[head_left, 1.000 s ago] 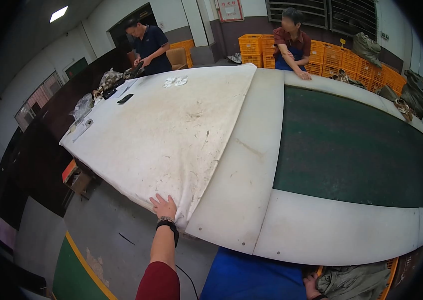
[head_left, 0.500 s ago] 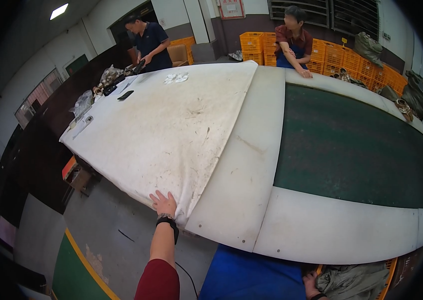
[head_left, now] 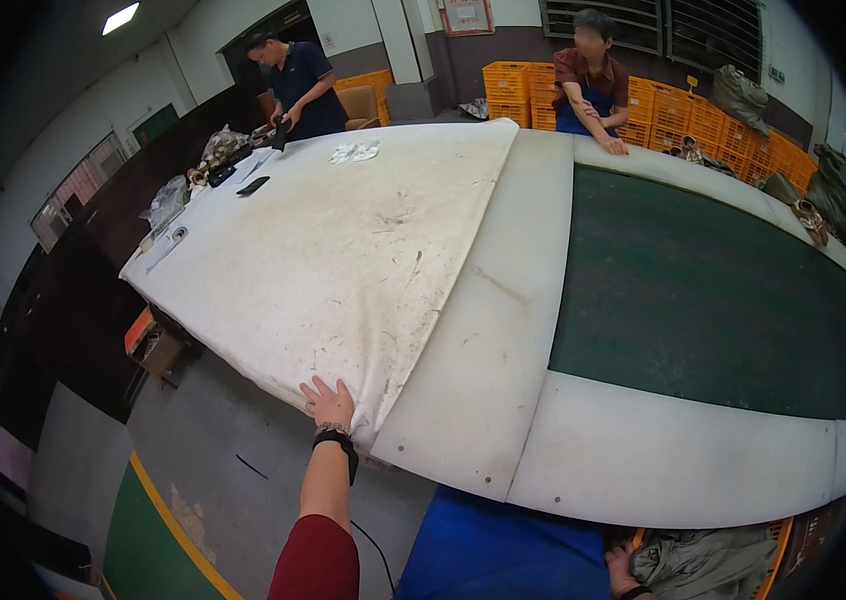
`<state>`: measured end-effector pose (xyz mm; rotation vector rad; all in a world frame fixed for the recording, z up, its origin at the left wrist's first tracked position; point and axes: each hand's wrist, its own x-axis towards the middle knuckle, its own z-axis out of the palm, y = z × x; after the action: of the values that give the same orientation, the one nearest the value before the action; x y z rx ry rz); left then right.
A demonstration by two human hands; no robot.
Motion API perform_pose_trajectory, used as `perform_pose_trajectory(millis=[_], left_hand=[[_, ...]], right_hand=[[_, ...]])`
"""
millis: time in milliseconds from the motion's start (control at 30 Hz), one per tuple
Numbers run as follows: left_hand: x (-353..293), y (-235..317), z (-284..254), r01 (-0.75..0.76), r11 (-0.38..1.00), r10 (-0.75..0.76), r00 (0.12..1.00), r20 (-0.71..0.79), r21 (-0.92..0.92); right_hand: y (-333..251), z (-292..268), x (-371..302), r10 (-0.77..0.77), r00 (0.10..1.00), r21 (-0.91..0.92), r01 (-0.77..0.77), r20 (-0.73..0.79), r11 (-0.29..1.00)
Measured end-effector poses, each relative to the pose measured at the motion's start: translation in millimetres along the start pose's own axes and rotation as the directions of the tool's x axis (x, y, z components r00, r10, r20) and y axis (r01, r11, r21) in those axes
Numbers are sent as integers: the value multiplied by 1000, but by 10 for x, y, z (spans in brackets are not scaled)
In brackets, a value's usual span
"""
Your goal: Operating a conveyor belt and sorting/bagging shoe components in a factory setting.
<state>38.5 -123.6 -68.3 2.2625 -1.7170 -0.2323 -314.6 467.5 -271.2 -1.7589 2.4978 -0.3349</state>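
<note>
My left hand [head_left: 330, 402] lies flat on the near corner of a stained white cloth [head_left: 313, 260], fingers spread, nothing in them. That cloth covers the left part of a long table and bunches into folds just right of my hand. At the lower edge, my right hand [head_left: 621, 568] is low beside the table, against a grey-green cloth or sack [head_left: 708, 560] in an orange crate [head_left: 781, 560]. Its fingers are partly hidden, so whether they grip anything cannot be made out. Blue fabric [head_left: 503, 550] spreads between my arms.
A green belt [head_left: 708, 300] runs within the table's white panels [head_left: 683, 450]. Across it a person in a red shirt [head_left: 593, 90] leans on the edge; another in dark blue [head_left: 303, 85] handles a dark item. A phone [head_left: 254, 186] and white pieces [head_left: 354, 152] lie on the cloth.
The dark item in the hands of the far-left person has shifted and now points down toward the table. My hands keep their places.
</note>
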Motion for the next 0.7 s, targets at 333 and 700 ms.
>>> perform_pose_trajectory(millis=[333,700], left_hand=[[-10,1,-4,-8,1000,8,1000,-21,-11],[-24,9,-18,-4,1000,4,1000,-18,-23]], right_hand=[[-67,-143,50,-12,1000,-17,13,16,1000],[-245,-379,142,-33,999,-70,31,-20,997]])
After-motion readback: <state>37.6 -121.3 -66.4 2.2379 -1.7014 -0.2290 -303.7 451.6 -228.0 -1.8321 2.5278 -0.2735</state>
